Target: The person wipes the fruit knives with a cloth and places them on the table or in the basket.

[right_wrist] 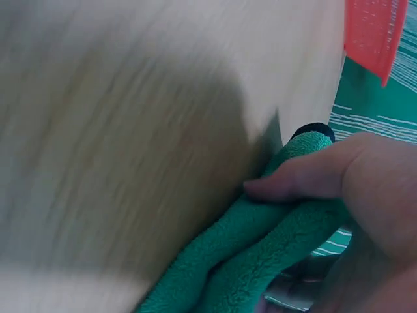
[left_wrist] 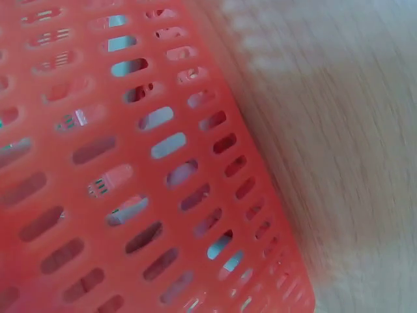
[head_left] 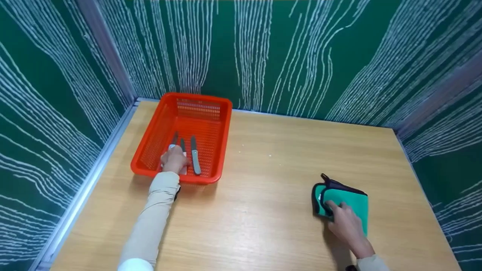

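My left hand (head_left: 174, 159) reaches into the red plastic basket (head_left: 225, 141), its fingers around the handle end of a small knife whose blade (head_left: 175, 137) points away. Beside it lie a second knife (head_left: 183, 144), partly covered by the hand, and a grey-handled knife (head_left: 195, 157). In the left wrist view the slotted basket wall (left_wrist: 143, 186) hides that hand. On the right, my right hand (head_left: 346, 223) grips a folded green cloth (head_left: 354, 201) with dark edging and a loop. The right wrist view shows the thumb pressing on the fluffy cloth (right_wrist: 238, 261), fingers partly hidden below.
The basket stands at the back left of the wooden table (head_left: 260, 195). Green panels (head_left: 222, 56) with white wavy lines enclose the back and both sides. A few tiny white specks (head_left: 270, 155) lie mid-table.
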Demonstrator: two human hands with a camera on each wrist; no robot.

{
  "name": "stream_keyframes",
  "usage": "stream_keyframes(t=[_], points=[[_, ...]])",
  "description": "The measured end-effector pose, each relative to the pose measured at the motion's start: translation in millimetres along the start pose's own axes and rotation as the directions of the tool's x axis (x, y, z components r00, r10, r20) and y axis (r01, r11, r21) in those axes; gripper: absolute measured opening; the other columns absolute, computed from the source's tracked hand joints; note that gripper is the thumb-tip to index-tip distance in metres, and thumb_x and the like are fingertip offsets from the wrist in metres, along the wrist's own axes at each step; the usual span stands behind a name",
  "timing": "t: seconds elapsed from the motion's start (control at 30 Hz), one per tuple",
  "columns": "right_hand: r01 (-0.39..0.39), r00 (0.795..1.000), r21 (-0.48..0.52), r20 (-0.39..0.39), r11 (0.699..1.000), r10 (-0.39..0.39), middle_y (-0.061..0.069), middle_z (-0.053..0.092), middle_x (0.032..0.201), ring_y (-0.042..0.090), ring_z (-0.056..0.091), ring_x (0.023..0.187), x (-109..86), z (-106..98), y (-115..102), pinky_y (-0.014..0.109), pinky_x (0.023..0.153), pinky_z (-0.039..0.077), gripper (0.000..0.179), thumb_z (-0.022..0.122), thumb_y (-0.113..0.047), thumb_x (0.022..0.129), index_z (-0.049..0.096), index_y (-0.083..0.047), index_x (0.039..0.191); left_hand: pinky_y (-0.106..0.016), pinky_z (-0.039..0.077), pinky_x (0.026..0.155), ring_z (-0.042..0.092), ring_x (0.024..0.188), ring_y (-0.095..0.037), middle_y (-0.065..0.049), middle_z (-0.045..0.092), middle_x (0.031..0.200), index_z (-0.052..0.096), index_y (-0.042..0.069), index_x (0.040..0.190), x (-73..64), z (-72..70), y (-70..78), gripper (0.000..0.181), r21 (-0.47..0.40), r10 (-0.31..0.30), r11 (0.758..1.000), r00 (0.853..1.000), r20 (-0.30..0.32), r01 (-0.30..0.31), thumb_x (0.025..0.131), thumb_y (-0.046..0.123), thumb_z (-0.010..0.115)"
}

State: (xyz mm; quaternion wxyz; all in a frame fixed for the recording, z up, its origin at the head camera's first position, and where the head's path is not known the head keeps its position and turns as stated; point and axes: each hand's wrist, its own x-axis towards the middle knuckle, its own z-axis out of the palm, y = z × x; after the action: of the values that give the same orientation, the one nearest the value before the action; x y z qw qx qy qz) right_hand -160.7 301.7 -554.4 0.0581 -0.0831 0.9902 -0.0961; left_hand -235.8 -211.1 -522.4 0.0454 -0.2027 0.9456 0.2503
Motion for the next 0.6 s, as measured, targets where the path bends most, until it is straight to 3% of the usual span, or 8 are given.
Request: stream_keyframes(t=[0.07,0.13,0.2,0.23,0.37,0.43,0.5,0.6], points=[[-0.008,1.0,0.005,-0.01,1.0,0.008,0.034,0.052,0.103,0.038,0.053,0.077,-4.3,-1,4,0.054,0.057,0.05,0.052,0.067,0.004,0.07,0.059,-0.001,0.121,-0.044,0.044,0.067,0.056,0.069,-0.029,-0.012,0.057,0.074,0.064,0.001,0.084,-2.0,1.4,6.7,0.018,-0.023,0.058,0.998,0.995,-0.086,-0.061,0.082,0.017,0.07],[-0.014,1.0,0.005,-0.007,1.0,0.014,0.033,0.053,0.101,0.037,0.052,0.074,-7.3,-4,7,0.052,0.056,0.05,0.051,0.067,0.004,0.07,0.059,0.0,0.12,-0.042,0.045,0.064,0.058,0.067,-0.029,-0.011,0.059,0.073,0.064,0.002,0.084,-9.6,1.9,15.5,0.012,-0.073,0.139,0.986,0.975,-0.172,-0.153,0.085,0.014,0.066],[-0.038,0.999,0.001,0.012,0.999,0.038,0.034,0.053,0.101,0.036,0.052,0.072,-10.1,-7,12,0.05,0.056,0.048,0.05,0.066,0.004,0.07,0.059,0.001,0.12,-0.042,0.048,0.063,0.061,0.071,-0.029,-0.01,0.063,0.077,0.066,0.004,0.087,-24.2,3.5,27.1,0.009,-0.092,0.247,0.956,0.934,-0.257,-0.278,0.086,0.012,0.063],[-0.056,0.998,0.002,0.022,0.998,0.056,0.034,0.054,0.101,0.036,0.052,0.071,-11.6,-8,14,0.049,0.057,0.048,0.05,0.066,0.004,0.07,0.058,0.002,0.12,-0.042,0.049,0.065,0.062,0.075,-0.029,-0.01,0.064,0.08,0.067,0.004,0.09,-33.9,5.6,33.1,0.009,-0.103,0.309,0.93,0.903,-0.298,-0.352,0.085,0.011,0.063],[-0.124,0.99,0.015,0.069,0.992,0.123,0.037,0.052,0.106,0.034,0.051,0.072,-14.4,-12,20,0.049,0.061,0.046,0.051,0.066,0.003,0.072,0.055,0.006,0.122,-0.037,0.053,0.08,0.061,0.093,-0.023,-0.007,0.065,0.099,0.068,0.008,0.102,-88.8,14.1,48.9,0.016,-0.143,0.502,0.802,0.784,-0.366,-0.58,0.087,0.011,0.064],[-0.141,0.985,0.035,0.106,0.989,0.136,0.036,0.052,0.107,0.034,0.051,0.075,-15.9,-14,21,0.049,0.063,0.047,0.052,0.066,0.001,0.073,0.054,0.007,0.123,-0.033,0.051,0.087,0.059,0.099,-0.019,-0.004,0.064,0.105,0.068,0.009,0.106,-118.0,20.2,50.2,0.018,-0.196,0.557,0.735,0.743,-0.37,-0.649,0.088,0.01,0.066],[-0.151,0.976,0.062,0.169,0.987,0.139,0.037,0.05,0.114,0.037,0.052,0.082,-18.4,-17,17,0.052,0.07,0.048,0.053,0.067,-0.004,0.077,0.051,0.007,0.126,-0.031,0.049,0.092,0.056,0.107,-0.016,-0.003,0.062,0.114,0.067,0.011,0.11,-143.3,27.4,50.3,0.023,-0.219,0.594,0.692,0.715,-0.368,-0.688,0.087,0.01,0.067],[-0.155,0.965,0.115,0.23,0.981,0.125,0.037,0.041,0.129,0.048,0.047,0.105,-26.4,-24,2,0.063,0.084,0.043,0.062,0.07,-0.02,0.084,0.043,0.002,0.136,-0.039,0.041,0.102,0.046,0.124,-0.023,-0.008,0.052,0.133,0.063,0.009,0.119,-167.1,40.6,50.7,0.032,-0.171,0.649,0.665,0.676,-0.35,-0.727,0.088,0.014,0.067]])
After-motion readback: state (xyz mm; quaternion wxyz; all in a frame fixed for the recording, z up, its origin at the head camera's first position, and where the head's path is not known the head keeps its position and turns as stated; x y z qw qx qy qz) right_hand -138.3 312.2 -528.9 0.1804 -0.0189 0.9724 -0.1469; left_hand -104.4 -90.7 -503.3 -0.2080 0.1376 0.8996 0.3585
